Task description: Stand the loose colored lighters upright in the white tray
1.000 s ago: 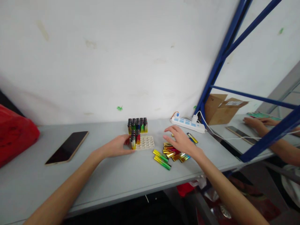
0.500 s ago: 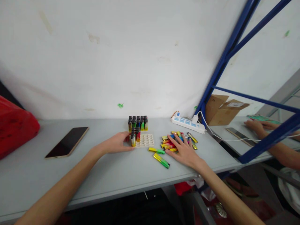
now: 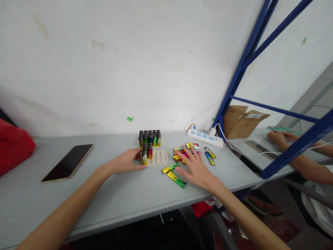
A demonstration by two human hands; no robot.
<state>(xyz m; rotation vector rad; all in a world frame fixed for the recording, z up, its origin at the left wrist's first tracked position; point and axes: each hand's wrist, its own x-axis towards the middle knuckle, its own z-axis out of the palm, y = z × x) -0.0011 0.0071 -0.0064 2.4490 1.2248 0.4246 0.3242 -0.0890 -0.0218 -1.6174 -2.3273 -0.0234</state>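
Beside a white tray with round holes [image 3: 161,157], my left hand [image 3: 127,160] curves around the near left corner, thumb along the front and fingers at the side. A few lighters [image 3: 144,158] stand upright in the tray's left part, black tops up; the other holes show bare. Over a loose pile of shiny coloured lighters [image 3: 179,157] my right hand [image 3: 195,166] lies palm down, fingers spread. Its thumb is close to two yellow-green lighters [image 3: 177,179] lying nearer the table's front. Its palm hides part of the pile.
Behind the tray, a block of upright lighters [image 3: 150,139] stands near the wall. A power strip [image 3: 205,138] with a white cable is at the back right. A phone [image 3: 69,163] and a red bag [image 3: 15,147] lie left. Past the blue frame are a cardboard box [image 3: 241,121] and another person's arms [image 3: 304,163].
My right hand has drawn slightly toward me over the pile, and the lighters under it have shifted; two now lie apart at its right. My left hand stays at the tray. The view has shifted slightly.
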